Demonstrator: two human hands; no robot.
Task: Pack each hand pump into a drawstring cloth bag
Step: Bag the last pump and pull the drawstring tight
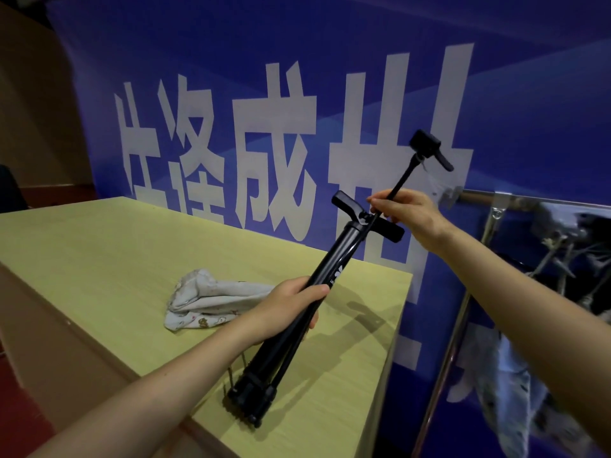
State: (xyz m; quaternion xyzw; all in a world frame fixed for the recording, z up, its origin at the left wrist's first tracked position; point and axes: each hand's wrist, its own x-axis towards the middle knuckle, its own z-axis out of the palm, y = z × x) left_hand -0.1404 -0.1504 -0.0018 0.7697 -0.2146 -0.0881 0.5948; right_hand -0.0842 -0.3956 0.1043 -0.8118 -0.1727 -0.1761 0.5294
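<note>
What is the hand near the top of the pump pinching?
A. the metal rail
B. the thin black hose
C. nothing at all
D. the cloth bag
B: the right hand pinches the thin black hose that rises past the pump handle, while the cloth bag lies apart on the table and the left hand holds the barrel.

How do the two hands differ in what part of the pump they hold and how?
The left hand wraps its whole grip round the black barrel of the hand pump, low down over the table. The right hand is higher, beyond the T-handle, and only pinches the thin hose with its fingertips. The cloth bag lies beside the left hand, well away from the right. Both are bare and hold the same pump.
</note>
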